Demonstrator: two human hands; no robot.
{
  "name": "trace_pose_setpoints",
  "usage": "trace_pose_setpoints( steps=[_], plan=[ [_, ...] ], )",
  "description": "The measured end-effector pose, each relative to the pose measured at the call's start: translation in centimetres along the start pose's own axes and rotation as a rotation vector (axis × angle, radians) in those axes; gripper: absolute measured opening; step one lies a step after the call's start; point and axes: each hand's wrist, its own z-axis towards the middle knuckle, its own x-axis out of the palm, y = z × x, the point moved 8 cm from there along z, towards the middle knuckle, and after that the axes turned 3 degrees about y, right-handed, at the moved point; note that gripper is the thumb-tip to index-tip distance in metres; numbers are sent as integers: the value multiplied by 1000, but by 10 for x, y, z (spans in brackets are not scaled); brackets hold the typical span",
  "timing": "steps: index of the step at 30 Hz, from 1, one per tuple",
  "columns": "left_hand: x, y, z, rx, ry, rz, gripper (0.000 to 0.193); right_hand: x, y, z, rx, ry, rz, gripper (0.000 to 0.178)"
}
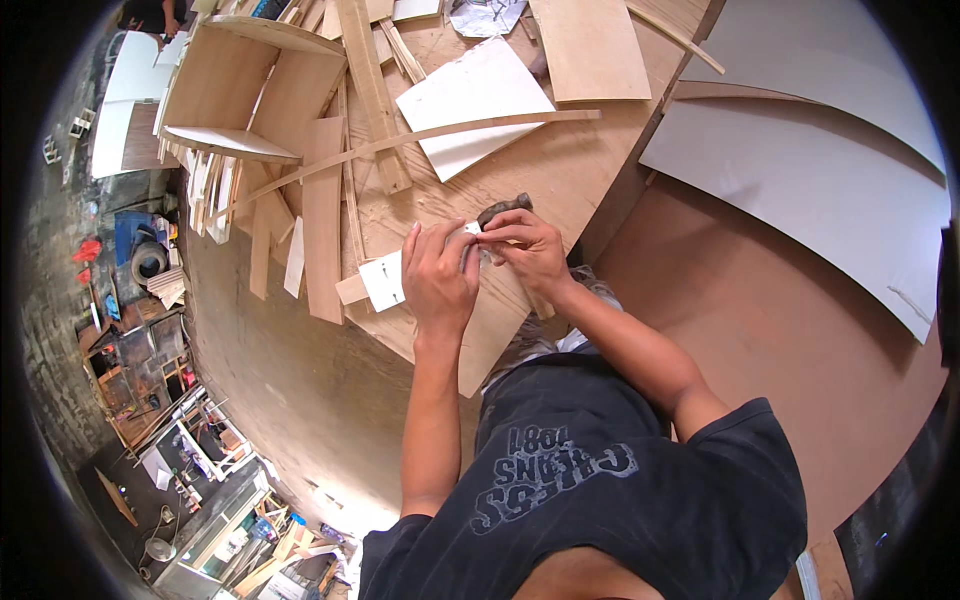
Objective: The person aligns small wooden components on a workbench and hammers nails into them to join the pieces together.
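Note:
A small white board [383, 283] with dark marks, perhaps nails, lies near the edge of the wooden tabletop. My left hand [440, 278] bends over this board, fingers pressed together at its right part. Close beside it, my right hand [530, 252] has its thumb and fingertips pinched at the board's right end, almost touching my left fingers. Whatever is between those fingertips is too small to make out. Just beyond my right hand is a dark hammer head [505, 208]; the hand covers some of the tool.
Wood strips [372, 100], a white panel [475, 105] and a plywood sheet [590, 50] lie on the tabletop [570, 160]. An open wooden box frame [250, 90] stands at the far left. Large white sheets [800, 180] lie to the right; clutter covers the floor at left.

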Motion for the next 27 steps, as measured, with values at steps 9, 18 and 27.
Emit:
trace_pose_setpoints(
  steps=[9,18,27],
  plan=[
    [-2,4,1,-1,-4,-74,11,-20,31,-36,-94,-139,-1063,70],
    [0,3,-1,-8,6,-42,8,-19,-37,-23,96,-19,-1093,60],
    [1,4,-4,-10,5,-57,11,-53,4,-27,279,-84,-740,38]
  ],
)
